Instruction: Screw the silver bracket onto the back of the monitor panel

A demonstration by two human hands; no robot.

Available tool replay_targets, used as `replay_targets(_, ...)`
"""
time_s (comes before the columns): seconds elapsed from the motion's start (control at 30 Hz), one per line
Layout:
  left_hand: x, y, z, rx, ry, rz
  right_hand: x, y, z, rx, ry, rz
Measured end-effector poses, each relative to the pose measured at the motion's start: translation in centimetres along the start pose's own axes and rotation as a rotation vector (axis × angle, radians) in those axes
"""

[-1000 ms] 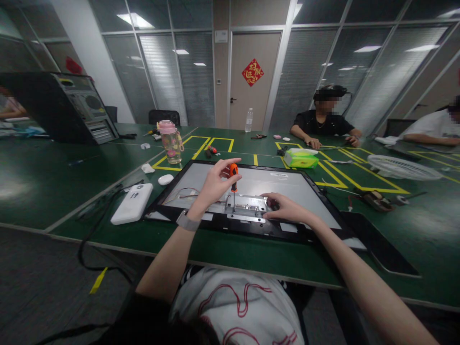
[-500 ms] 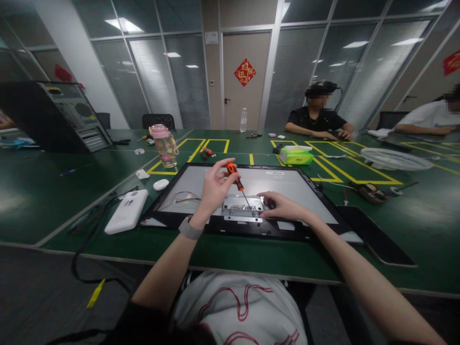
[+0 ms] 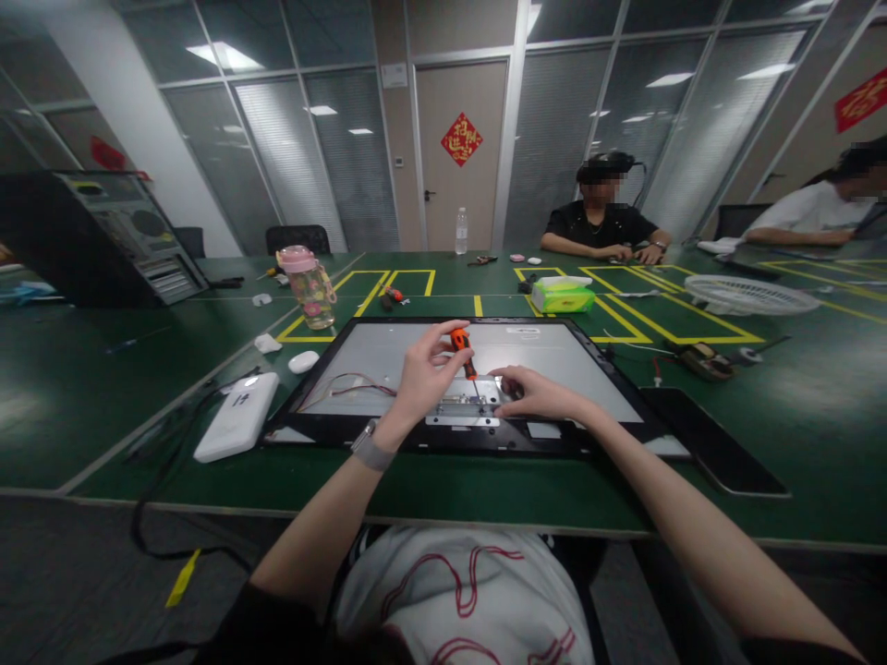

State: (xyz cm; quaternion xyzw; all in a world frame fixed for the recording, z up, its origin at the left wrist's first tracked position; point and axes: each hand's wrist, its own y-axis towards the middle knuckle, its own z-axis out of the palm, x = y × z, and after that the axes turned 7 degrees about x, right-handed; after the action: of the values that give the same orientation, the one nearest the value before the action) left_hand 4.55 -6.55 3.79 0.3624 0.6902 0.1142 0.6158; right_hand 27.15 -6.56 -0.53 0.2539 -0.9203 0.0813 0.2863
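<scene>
Green matting covers the long table point(image 3: 103, 369) in front of you, marked off with yellow tape boxes point(image 3: 388, 277), in an office walled with glass partitions and a beige door point(image 3: 457, 185) that carries a red paper ornament point(image 3: 461, 139). Just before you on the table lies a large flat screen panel point(image 3: 374, 356), back side up in its black frame, with thin wires point(image 3: 346, 383) running across its grey sheet. Your left hand point(image 3: 422, 374) is clenched around the orange handle of a small screwdriver point(image 3: 462, 344), whose shaft slants down to the metal plate point(image 3: 461, 413) near the panel's near edge. Your right hand point(image 3: 537, 395) rests on the panel with its fingertips at the plate's right end; you cannot tell whether they pinch anything. A white power bank point(image 3: 228, 427) lies just left of the panel, and a black slab point(image 3: 713, 453) lies at its right corner. Farther off stand a pink-lidded bottle point(image 3: 309, 288), a green tissue pack point(image 3: 563, 296), a white fan grille point(image 3: 752, 296) and an open computer case point(image 3: 103, 235). Across the table a person in black point(image 3: 602, 226) sits with both hands on the mat, and a person in white point(image 3: 810, 212) sits at far right.
</scene>
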Motion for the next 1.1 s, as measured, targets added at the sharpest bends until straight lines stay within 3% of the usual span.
replay_targets(0.13, -0.7, 0.0, 0.0, 0.107, -0.086, 0.076, -0.2, 0.2, 0.0, -0.001, -0.004, -0.005)
replay_targets(0.23, -1.3, 0.1, -0.2, 0.008, 0.001, 0.134, -0.3, 0.2, 0.1, -0.01, -0.012, -0.015)
replay_targets(0.3, -1.4, 0.2, -0.4, -0.013, 0.019, 0.112, -0.4, 0.2, 0.1, -0.006, -0.01, -0.021)
replay_targets(0.43, -1.1, 0.3, -0.7, 0.067, -0.097, 0.056, -0.4, 0.1, 0.1, -0.002, -0.008, -0.014)
replay_targets(0.6, -0.6, 0.4, -1.0, 0.025, -0.057, 0.025, -0.5, 0.2, 0.1, 0.0, -0.001, -0.009)
replay_targets(0.83, -1.0, 0.5, -3.1, 0.272, -0.27, -0.09, 0.0, 0.0, 0.0, 0.009, 0.0, 0.012)
replay_targets(0.9, -0.9, 0.5, -3.1, 0.254, -0.207, -0.083, 0.2, 0.0, -0.1, 0.006, 0.007, 0.013)
replay_targets(1.1, -0.6, 0.5, -1.4, -0.009, 0.043, 0.024, -0.1, 0.1, 0.0, 0.0, 0.0, 0.002)
